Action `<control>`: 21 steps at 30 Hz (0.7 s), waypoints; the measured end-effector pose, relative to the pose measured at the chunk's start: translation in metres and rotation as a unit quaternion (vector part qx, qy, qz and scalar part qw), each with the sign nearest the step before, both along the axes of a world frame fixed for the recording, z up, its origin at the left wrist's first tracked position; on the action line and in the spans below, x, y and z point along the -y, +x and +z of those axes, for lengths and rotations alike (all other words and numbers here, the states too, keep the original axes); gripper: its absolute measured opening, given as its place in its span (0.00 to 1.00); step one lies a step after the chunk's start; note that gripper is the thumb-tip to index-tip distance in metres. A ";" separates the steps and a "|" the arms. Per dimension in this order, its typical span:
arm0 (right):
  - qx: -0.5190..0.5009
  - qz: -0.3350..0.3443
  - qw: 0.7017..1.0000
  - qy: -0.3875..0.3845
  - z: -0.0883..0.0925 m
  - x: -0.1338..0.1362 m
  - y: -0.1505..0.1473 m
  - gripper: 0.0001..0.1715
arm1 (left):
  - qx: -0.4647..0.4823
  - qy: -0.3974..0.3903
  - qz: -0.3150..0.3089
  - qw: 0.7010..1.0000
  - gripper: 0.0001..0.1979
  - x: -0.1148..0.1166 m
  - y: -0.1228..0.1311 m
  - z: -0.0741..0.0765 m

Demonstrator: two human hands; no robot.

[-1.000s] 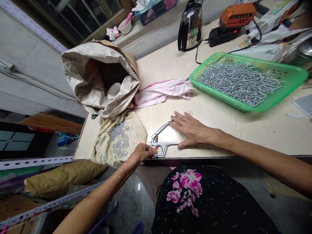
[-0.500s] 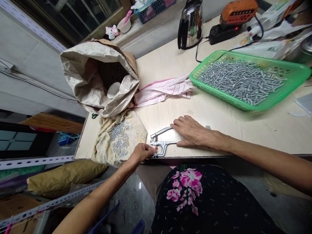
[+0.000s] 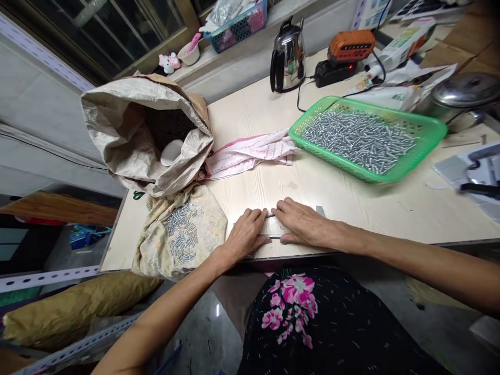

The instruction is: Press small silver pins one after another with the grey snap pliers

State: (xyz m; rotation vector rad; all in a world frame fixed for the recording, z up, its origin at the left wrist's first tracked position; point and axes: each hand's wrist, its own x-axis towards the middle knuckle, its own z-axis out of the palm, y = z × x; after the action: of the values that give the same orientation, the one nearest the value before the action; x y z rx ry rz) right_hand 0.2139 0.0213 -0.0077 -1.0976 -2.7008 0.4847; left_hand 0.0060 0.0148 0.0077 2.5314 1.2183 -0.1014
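Note:
A pair of silver snap-fastener pliers [image 3: 272,236] lies flat at the front edge of the table, between my two hands. My left hand [image 3: 246,232] is wrapped over the head end and hides the jaws. From the other side my right hand [image 3: 302,221] closes round the ends of both handles. Just left of my left hand, a pale patterned cloth [image 3: 213,213] carries a scatter of small silver metal pins [image 3: 182,229]. Whether anything sits in the jaws is hidden.
A large open sack [image 3: 113,114] stands at the back left with a white disc inside. A pink-white towel [image 3: 250,156] lies behind the hands. To the right is a green basket [image 3: 408,174] of metal pins. Behind it stand a kettle [image 3: 289,57] and an orange battery [image 3: 351,46] on a charger.
My left hand has gone from pinching at the jaws to covering the pliers' head. My right hand keeps hold of the handles. The whole view has turned slightly right.

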 end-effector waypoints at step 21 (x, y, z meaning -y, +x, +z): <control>-0.027 0.030 0.999 -0.005 -0.012 -0.030 0.006 0.18 | 0.033 0.090 0.080 0.992 0.21 0.014 0.016 -0.018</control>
State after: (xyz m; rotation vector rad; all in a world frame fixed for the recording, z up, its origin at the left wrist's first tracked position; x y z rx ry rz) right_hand 0.2200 0.0508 -0.0194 -0.9939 -2.6931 0.5290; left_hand 0.0219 0.0005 -0.0103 2.5507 1.4571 0.1338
